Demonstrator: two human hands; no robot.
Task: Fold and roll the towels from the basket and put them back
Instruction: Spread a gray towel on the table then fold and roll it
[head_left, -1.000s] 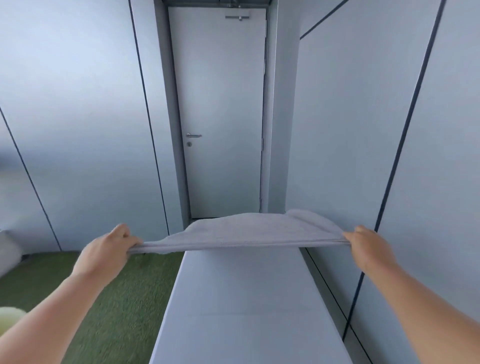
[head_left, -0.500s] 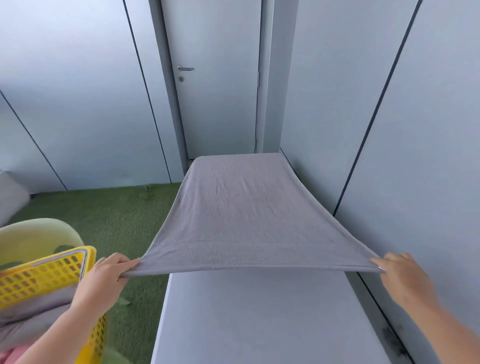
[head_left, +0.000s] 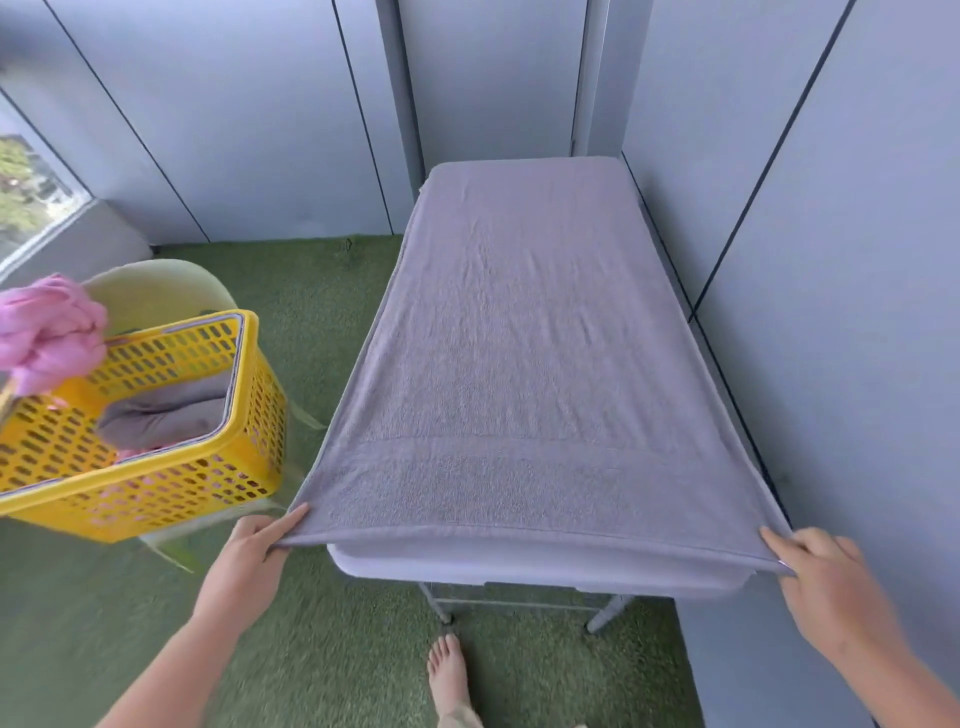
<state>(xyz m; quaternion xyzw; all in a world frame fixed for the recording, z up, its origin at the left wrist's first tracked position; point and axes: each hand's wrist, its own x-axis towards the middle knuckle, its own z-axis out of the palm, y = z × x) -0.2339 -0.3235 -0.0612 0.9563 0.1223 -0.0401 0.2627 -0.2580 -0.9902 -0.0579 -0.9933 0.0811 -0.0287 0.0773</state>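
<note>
Grey towel (head_left: 524, 353) is spread flat along the desk (head_left: 519, 569) and covers nearly the whole top. Its far end lies at the desk's far edge, below the door (head_left: 493, 78). The long sides droop a little over both edges. A woven band runs across the towel near the front hem. That hem is raised just clear of the desk's near end and stretched taut between the two hands.

Left hand (head_left: 249, 551): pinches the near left corner, one finger lying out along the towel's edge.
Right hand (head_left: 826, 587): fingers curled round the near right corner, gripping it, close by the wall (head_left: 857, 312).
Both forearms come in from the bottom of the view.

Basket (head_left: 208, 467): yellow, perforated, left of the desk and apart from it, tilted. It appears to sit on a pale green chair (head_left: 156, 291). Inside lies a grey bundle (head_left: 166, 410), and pink shows through the lower holes. A pink cloth (head_left: 49, 332) is heaped at the basket's far left rim, blurred.

Floor is green turf (head_left: 337, 649). One bare foot (head_left: 449, 675) stands on it just short of the desk's legs. Window (head_left: 31, 192) at far left.
</note>
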